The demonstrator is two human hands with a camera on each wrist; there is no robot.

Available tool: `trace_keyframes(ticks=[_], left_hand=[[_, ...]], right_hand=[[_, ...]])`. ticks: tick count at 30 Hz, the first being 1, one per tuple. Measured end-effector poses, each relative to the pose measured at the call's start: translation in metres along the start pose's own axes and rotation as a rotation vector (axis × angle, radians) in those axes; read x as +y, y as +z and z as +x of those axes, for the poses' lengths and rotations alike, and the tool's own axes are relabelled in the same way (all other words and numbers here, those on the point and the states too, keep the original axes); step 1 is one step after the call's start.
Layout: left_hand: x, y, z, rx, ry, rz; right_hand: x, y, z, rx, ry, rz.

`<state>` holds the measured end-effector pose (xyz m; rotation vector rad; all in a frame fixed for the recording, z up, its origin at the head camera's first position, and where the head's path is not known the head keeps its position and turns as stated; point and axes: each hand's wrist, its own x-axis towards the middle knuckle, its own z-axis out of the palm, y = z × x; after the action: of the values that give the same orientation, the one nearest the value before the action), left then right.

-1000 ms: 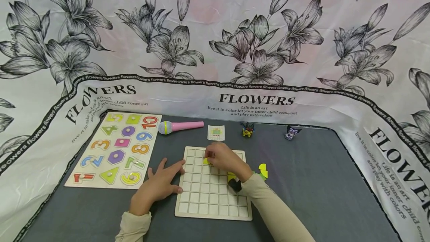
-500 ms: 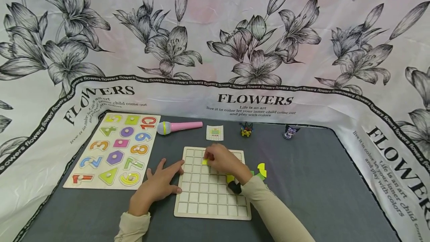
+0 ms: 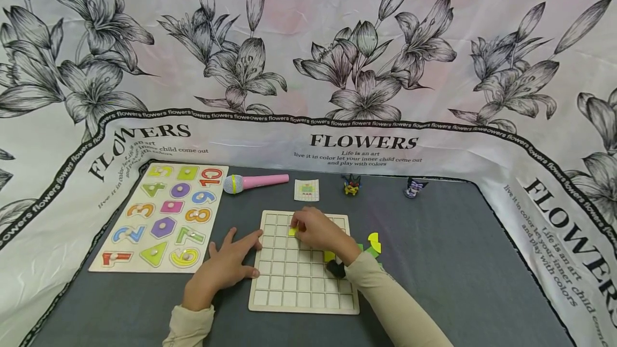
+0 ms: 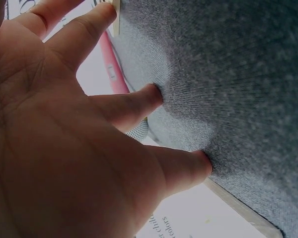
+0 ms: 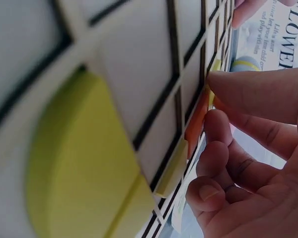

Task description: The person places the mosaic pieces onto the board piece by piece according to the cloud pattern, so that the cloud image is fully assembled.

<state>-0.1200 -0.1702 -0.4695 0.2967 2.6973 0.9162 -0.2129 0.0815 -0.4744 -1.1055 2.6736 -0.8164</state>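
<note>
The right hand [image 3: 315, 229] pinches a yellow piece [image 3: 292, 231] onto the grid board [image 3: 303, 288], while the left hand [image 3: 226, 266], fingers spread flat, steadies the board's left edge.

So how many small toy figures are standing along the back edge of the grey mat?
2. The yellow and black toy figure stands right of the small pattern card; the purple and white toy figure stands further right. None seems hidden behind the hands.

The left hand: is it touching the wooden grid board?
Touching. In the head view the left hand lies flat on the table, its fingertips against the left edge of the grid board.
</note>
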Motion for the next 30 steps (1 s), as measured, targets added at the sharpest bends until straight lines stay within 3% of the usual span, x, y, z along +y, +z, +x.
trace_keyframes(ticks=[12,23,30], left_hand=[[0.0,-0.001,-0.001,0.01,0.003,-0.004],[0.0,0.0,-0.001,0.005,0.018,-0.018],[0.001,-0.001,-0.003,0.004,0.015,-0.024]], right_hand=[[-0.002,-0.001,-0.001,-0.012,0.034,0.059],[-0.003,0.0,0.002,0.032,0.021,0.063],[-0.004,-0.002,-0.01,0.088,0.046,0.073]])
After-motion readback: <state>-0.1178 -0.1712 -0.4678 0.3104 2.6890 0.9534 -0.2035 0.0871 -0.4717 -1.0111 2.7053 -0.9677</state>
